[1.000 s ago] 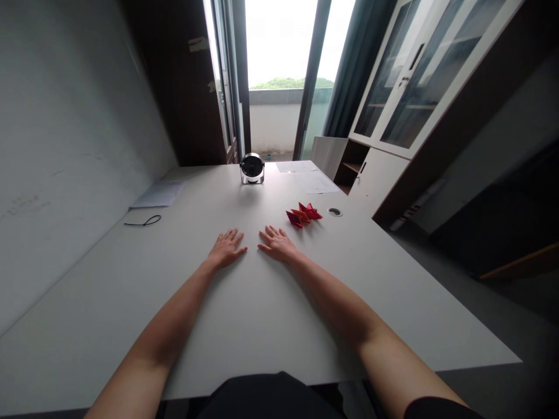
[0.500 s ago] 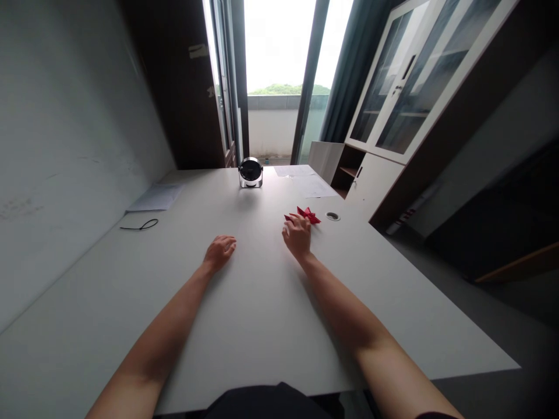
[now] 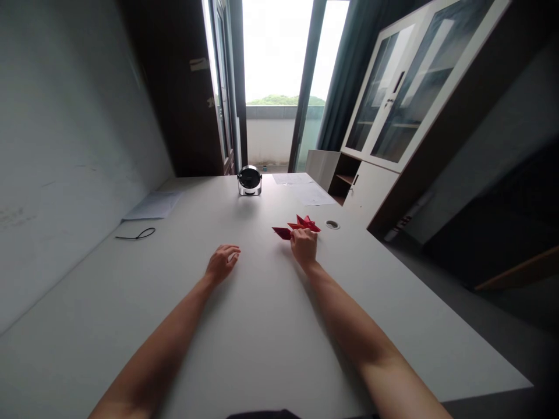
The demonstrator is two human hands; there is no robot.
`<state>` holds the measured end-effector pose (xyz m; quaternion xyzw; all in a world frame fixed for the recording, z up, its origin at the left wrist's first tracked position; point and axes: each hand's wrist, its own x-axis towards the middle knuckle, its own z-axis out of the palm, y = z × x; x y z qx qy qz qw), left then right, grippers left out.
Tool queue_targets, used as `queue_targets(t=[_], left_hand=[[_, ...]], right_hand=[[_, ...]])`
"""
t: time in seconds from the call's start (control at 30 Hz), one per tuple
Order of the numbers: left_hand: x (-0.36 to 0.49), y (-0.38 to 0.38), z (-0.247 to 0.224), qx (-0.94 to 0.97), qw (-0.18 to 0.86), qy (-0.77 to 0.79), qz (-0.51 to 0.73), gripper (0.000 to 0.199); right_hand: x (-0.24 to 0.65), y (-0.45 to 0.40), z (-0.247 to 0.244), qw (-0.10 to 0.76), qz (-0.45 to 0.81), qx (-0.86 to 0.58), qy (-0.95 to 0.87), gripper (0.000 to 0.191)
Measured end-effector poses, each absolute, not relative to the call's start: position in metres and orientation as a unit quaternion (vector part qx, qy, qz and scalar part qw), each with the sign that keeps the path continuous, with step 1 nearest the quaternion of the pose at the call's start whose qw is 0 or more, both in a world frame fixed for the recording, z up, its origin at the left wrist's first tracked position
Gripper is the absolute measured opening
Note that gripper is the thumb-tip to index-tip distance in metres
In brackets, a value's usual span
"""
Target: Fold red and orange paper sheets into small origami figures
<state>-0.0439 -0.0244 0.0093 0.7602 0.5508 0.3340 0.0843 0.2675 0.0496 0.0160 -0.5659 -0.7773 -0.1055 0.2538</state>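
My right hand (image 3: 304, 247) is closed on a red folded-paper piece (image 3: 282, 233), whose pointed end sticks out to the left of the fingers. Just behind the knuckles, more red folded paper (image 3: 308, 222) with pointed tips lies on the white table (image 3: 253, 326); the hand partly hides it, and I cannot tell how many pieces there are. To the left, my left hand (image 3: 222, 262) hovers at or rests on the tabletop with fingers loosely curved, thumb apart, holding nothing.
A round black device on a silver stand (image 3: 250, 179) is at the far edge. White sheets (image 3: 301, 189) lie at the back right, beyond a round cable hole (image 3: 332, 224). On the left are papers (image 3: 152, 205) and a black cable tie (image 3: 136, 235). A cabinet (image 3: 393, 105) stands right.
My right hand has closed on a red paper piece and shifted it slightly, so its point now juts out leftward. The left hand moved a little right. The view tilted slightly up.
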Motion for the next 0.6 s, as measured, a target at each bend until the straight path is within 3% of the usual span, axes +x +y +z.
queue_targets(t=[0.1, 0.37, 0.6], left_hand=[[-0.029, -0.03, 0.018, 0.759, 0.074, 0.536, 0.361, 0.025], [-0.018, -0.038, 0.026, 0.747, 0.035, 0.573, 0.333, 0.017], [-0.03, -0.023, 0.009, 0.649, 0.202, 0.56, 0.474, 0.02]], right_hand=[[0.241, 0.033, 0.019, 0.292, -0.073, -0.491, -0.818, 0.032], [0.198, 0.008, 0.019, 0.274, -0.003, -0.393, -0.878, 0.022], [0.201, 0.012, 0.015, 0.325, 0.026, -0.347, -0.879, 0.02]])
